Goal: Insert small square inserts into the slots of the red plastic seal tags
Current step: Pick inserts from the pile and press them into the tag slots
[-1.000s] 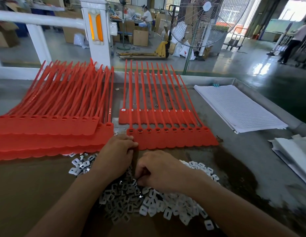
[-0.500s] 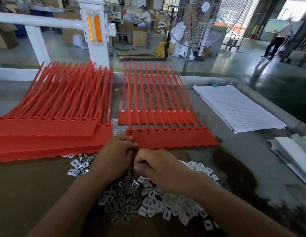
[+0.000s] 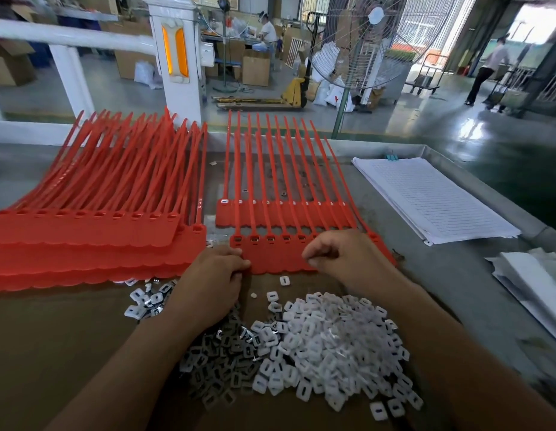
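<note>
Two joined rows of red seal tags lie mid-table, the near row (image 3: 276,259) and the far row (image 3: 286,214), with long tails pointing away. Several slots at the left end of the near row show inserts. My left hand (image 3: 214,281) grips the near row's left front corner with curled fingers. My right hand (image 3: 342,256) hovers over the right half of that row, thumb and fingers pinched together; whatever is between them is hidden. A heap of small white square inserts (image 3: 326,346) lies on the cardboard in front of the tags, between my forearms.
A tall stack of red tag rows (image 3: 84,244) fills the left side. A pad of lined paper (image 3: 432,197) lies at the right, more white sheets (image 3: 531,281) nearer the right edge. The table's raised metal rim (image 3: 456,169) runs behind them. One loose insert (image 3: 284,280) sits below the near row.
My right hand has lifted from the insert heap and moved up and to the right over the near row of tags. My left hand has stayed at the row's left corner.
</note>
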The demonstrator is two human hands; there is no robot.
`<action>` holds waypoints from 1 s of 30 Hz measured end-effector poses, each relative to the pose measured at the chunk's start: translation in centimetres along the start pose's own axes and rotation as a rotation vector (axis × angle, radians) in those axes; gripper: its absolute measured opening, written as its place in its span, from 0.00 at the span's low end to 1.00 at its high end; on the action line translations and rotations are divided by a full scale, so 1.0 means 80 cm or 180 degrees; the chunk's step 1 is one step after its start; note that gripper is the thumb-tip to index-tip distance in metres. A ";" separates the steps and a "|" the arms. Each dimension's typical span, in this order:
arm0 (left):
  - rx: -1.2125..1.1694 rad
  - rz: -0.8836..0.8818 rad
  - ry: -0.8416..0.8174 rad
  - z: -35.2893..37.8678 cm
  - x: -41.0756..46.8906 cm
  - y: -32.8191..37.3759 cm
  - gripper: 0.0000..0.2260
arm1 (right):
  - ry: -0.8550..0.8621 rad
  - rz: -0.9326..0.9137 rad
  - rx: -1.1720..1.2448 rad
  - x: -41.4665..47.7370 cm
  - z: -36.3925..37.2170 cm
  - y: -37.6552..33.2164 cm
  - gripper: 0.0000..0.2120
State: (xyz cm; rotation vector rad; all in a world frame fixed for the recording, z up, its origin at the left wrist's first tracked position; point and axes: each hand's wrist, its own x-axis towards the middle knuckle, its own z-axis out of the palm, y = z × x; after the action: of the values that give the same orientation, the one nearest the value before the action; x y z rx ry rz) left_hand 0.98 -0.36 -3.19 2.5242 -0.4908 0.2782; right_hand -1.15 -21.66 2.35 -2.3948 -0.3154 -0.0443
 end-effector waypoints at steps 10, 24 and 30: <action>-0.0003 0.0047 0.0049 -0.001 -0.001 0.002 0.14 | 0.1484 0.1106 0.0107 0.021 -0.053 0.096 0.05; 0.0019 0.0038 0.0060 -0.003 -0.001 0.001 0.14 | 0.1115 0.1503 -0.0152 0.032 -0.053 0.132 0.05; 0.0018 0.0025 0.0032 -0.004 0.000 0.002 0.15 | 0.1191 0.1626 -0.0271 0.037 -0.054 0.134 0.06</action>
State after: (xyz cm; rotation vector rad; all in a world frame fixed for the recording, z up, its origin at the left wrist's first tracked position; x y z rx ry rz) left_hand 0.85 -0.31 -2.85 2.5257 -0.4966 0.2956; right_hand 4.51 -31.61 -1.06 -2.4178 0.4791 -0.2693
